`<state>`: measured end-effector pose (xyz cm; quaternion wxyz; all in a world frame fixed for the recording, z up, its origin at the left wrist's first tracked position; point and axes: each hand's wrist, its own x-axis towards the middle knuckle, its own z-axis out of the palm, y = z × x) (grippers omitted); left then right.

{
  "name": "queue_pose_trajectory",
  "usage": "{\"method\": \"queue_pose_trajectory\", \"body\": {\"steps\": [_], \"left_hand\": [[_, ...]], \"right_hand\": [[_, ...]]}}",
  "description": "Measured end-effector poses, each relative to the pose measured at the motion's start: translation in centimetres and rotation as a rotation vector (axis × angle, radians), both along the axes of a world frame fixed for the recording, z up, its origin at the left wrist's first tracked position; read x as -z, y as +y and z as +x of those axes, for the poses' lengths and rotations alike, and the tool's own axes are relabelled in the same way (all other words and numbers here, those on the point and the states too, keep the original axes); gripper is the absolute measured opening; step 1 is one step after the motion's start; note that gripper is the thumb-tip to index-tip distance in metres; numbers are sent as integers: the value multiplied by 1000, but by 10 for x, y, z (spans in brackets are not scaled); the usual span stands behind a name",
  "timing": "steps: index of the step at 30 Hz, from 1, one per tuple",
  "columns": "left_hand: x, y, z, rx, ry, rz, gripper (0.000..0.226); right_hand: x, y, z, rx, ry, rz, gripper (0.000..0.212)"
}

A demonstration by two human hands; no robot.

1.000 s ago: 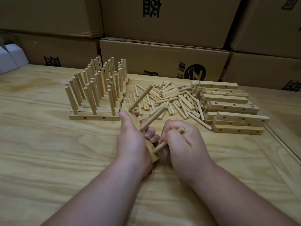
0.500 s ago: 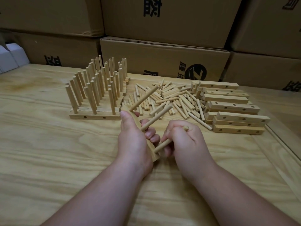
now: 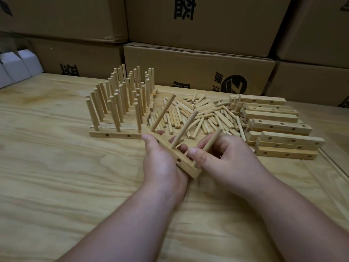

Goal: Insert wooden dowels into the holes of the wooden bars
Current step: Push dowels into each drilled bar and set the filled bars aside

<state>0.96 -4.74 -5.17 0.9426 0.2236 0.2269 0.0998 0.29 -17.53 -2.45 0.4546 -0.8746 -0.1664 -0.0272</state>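
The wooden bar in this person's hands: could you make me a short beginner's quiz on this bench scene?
1. True or false: the left hand holds the bar.
2. How many dowels stand in that bar, counting the one in the right hand's grip? A) one B) three C) five
3. Fill in: the loose dowels lie between the finished bars and the stack of ____ bars.

Key: 1 true; 2 B; 3 empty.

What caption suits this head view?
Left hand steadies a bar while right hand seats its third dowel.
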Motion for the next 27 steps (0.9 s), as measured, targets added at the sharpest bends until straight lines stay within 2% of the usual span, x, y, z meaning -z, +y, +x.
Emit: {"method": "queue_pose_trajectory", "body": {"steps": [7,10,14,17,19,21,22,24,26,27], "left_hand": [[-1,0,-1,22,47,48,48],[-4,-1,-3,63,-37,67,47],[-2,-1,-6,172,-139,79,57],[1,0,-4,300,-110,189,60],[6,1,-4,402,-111,307,51],[10,-1,-4,436,-100,443,33],[12,0,-3,439,-103,427,29],[15,1,2,390,2,323,36],[12,-1,5,466,-43,289,37],[6,-2,1,497,-100,367,40]], "right_hand": [[6,-4,5,-74,210,-186,15],[9,-4,7,14,125,-177,8],[-2,-4,7,110,-13,-99,13],[-19,6,7,108,-102,-74,17],[-30,22,8,48,-110,-88,17],[-38,42,12,-13,-111,-156,15],[-41,53,16,-33,-125,-220,14],[-46,75,25,-90,-126,-349,17],[-48,91,38,-155,-102,-464,21],[-47,97,44,-171,-100,-523,21]]}}
